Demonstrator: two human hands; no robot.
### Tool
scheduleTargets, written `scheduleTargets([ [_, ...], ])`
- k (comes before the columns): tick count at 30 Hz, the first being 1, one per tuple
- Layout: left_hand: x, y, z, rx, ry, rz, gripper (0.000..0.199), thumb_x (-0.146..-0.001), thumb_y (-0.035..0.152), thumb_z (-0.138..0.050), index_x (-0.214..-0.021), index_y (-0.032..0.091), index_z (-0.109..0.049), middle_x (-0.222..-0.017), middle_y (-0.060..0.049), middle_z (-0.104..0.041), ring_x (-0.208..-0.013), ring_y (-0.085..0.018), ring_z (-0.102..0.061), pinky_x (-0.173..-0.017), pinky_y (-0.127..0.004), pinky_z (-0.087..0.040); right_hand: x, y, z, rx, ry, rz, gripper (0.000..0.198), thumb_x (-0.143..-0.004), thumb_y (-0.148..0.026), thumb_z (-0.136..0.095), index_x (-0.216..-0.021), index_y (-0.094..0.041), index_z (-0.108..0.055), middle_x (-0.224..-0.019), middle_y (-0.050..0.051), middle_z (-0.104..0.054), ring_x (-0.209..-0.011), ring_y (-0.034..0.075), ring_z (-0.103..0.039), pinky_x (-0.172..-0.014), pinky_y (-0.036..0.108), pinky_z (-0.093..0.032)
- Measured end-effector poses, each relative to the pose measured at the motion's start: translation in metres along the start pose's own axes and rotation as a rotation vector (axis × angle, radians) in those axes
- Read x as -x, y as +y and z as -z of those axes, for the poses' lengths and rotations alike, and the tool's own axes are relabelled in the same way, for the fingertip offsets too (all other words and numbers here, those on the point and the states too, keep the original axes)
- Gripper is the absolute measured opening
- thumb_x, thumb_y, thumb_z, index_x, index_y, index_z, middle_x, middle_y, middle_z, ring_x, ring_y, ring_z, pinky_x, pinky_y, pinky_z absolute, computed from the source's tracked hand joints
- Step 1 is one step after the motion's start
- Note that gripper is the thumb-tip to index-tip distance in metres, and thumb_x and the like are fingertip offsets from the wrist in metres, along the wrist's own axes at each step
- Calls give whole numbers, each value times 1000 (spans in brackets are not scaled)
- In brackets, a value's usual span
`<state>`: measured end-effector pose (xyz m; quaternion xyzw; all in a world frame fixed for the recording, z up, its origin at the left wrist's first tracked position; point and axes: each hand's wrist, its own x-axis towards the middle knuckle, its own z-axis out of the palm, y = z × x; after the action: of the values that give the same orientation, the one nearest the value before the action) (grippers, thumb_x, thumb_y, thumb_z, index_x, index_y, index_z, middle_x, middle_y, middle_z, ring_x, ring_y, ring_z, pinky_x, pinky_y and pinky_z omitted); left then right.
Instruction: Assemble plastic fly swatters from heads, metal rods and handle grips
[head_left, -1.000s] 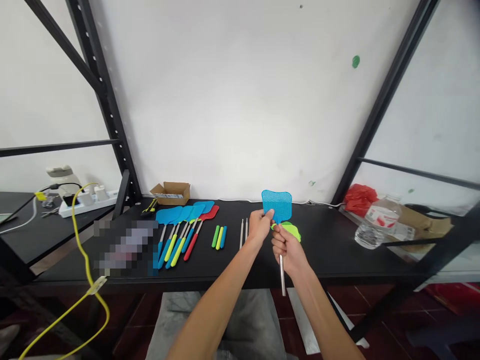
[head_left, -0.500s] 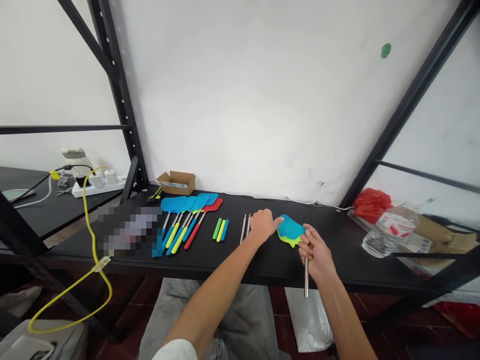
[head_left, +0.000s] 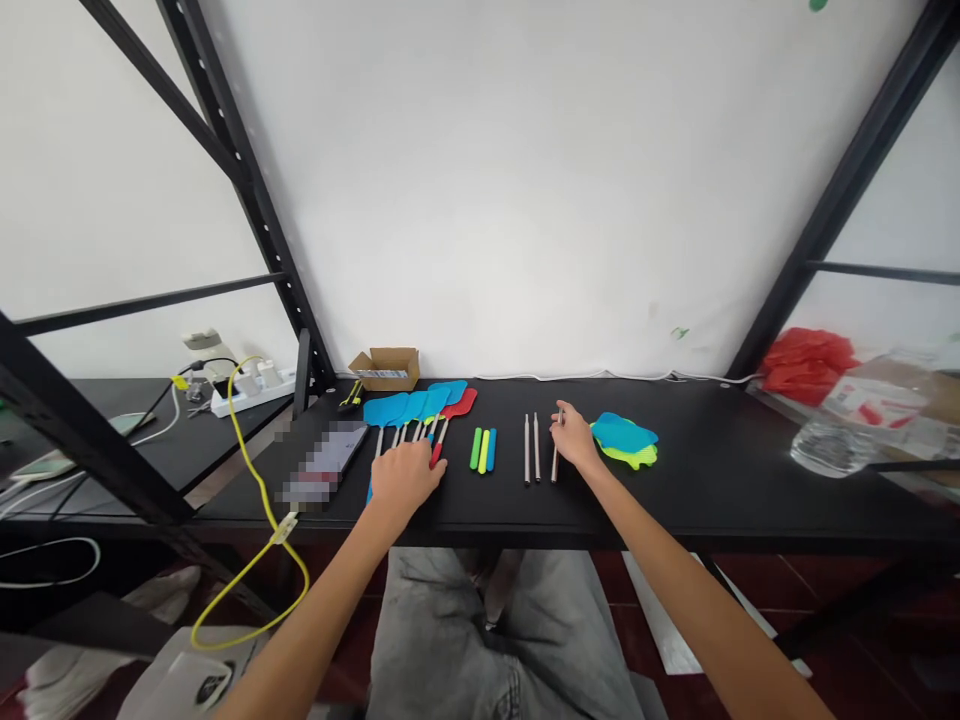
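Note:
My left hand [head_left: 405, 475] is closed over the handles of several fly swatters, its thumb beside a red grip [head_left: 436, 452]; the fingertips are partly hidden. Blue swatter heads [head_left: 386, 408] and one red head [head_left: 461, 403] fan out beyond it. My right hand [head_left: 574, 436] pinches a thin metal tube [head_left: 555, 466] that stands or lies upright in view on the table. Just left of it, two metal tubes [head_left: 531, 450] lie side by side. Green, yellow and blue grips [head_left: 483, 452] lie between my hands. Loose blue and yellow-green swatter heads [head_left: 625, 434] are stacked to the right.
An open cardboard box [head_left: 386, 372] stands by the wall on the black table [head_left: 712, 450]. A phone [head_left: 330, 462] with a yellow cable [head_left: 259, 480] lies at the left. A red plastic bag [head_left: 806, 362] and a clear plastic bottle [head_left: 840, 435] are at the right.
My left hand has moved left from the metal tubes to the swatter handles. My right hand has brought its tube left, from the loose heads to beside the other tubes. The view has shifted.

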<state>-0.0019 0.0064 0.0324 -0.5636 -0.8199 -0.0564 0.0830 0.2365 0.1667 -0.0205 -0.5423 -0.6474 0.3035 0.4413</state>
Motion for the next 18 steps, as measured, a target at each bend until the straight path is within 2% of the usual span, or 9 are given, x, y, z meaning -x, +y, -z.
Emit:
scheduleTargets([
  [2,3,0,-2,-29,-21,-4,32,-86,45,-52,-92,18,-68,-92,-15,-70,-90,-32,-66,-74,-39,-47,2,-3,-6,55,7,53,48,-74,-6,-50,-120,-11,-60,-114,16,-65,-113,26,-57,-102,39,-38],
  [4,3,3,-1,-38,-33,-23,29,-87,39,-52,-93,16,-68,-95,-17,-70,-94,-31,-66,-78,-38,-47,6,-6,-8,115,1,108,42,-74,-7,-51,-114,-11,-66,-119,17,-63,-121,28,-52,-107,39,-32],
  [8,2,8,6,-14,-21,-43,28,-90,31,-47,-89,12,-68,-92,-18,-70,-95,-33,-66,-77,-39,-47,19,-18,-4,195,34,196,33,-80,-16,-53,-109,-11,-68,-124,18,-61,-127,30,-47,-110,43,-28],
  [10,7,14,10,12,22,-37,31,-92,31,-43,-89,11,-67,-87,-18,-70,-91,-34,-67,-73,-39,-48,28,-29,-3,128,36,230,30,-85,-25,-52,-108,-14,-68,-123,17,-62,-123,30,-51,-108,45,-31],
  [12,14,28,13,50,70,-39,34,-94,31,-39,-91,10,-64,-82,-18,-70,-86,-34,-69,-70,-39,-48,37,-45,-6,-92,-93,165,29,-88,-34,-52,-104,-17,-68,-112,15,-68,-108,28,-61,-99,44,-42],
  [15,26,61,14,136,104,-53,35,-97,32,-33,-99,10,-59,-81,-18,-70,-82,-33,-69,-69,-37,-48,49,-72,-17,-579,-403,-103,29,-87,-42,-58,-95,-16,-67,-91,13,-72,-83,23,-69,-78,38,-53],
  [16,30,73,13,182,106,-56,35,-97,33,-33,-103,10,-58,-82,-18,-70,-82,-32,-69,-70,-36,-48,51,-79,-21,-711,-437,-161,26,-86,-40,-61,-92,-15,-66,-85,12,-72,-77,21,-69,-73,34,-54],
  [18,36,92,11,300,77,-57,34,-97,33,-32,-110,11,-55,-83,-16,-70,-81,-30,-69,-69,-35,-47,51,-90,-28,-904,-401,-237,18,-85,-32,-64,-85,-15,-65,-72,7,-69,-67,17,-67,-65,28,-53],
])
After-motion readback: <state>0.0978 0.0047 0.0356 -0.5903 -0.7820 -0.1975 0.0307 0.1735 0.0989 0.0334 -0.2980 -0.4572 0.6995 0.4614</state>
